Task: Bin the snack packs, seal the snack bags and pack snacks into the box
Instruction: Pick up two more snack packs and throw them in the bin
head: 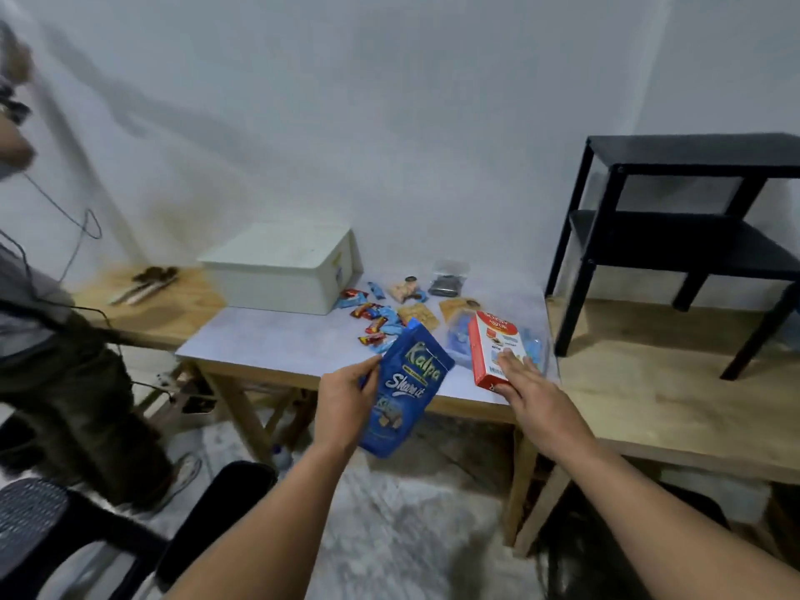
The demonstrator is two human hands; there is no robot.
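Two packs are held off the counter (303,339), the blue bag (411,383) pinched by the left hand (346,400), the red box (491,350) loosely under the right hand's (532,396) straight fingers, so either may be dropped.

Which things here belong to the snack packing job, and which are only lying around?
Job: blue snack bag in the left hand; red box under the right hand; small snack packs; white bin.

Lying about: black shelf; office chair; utensils.
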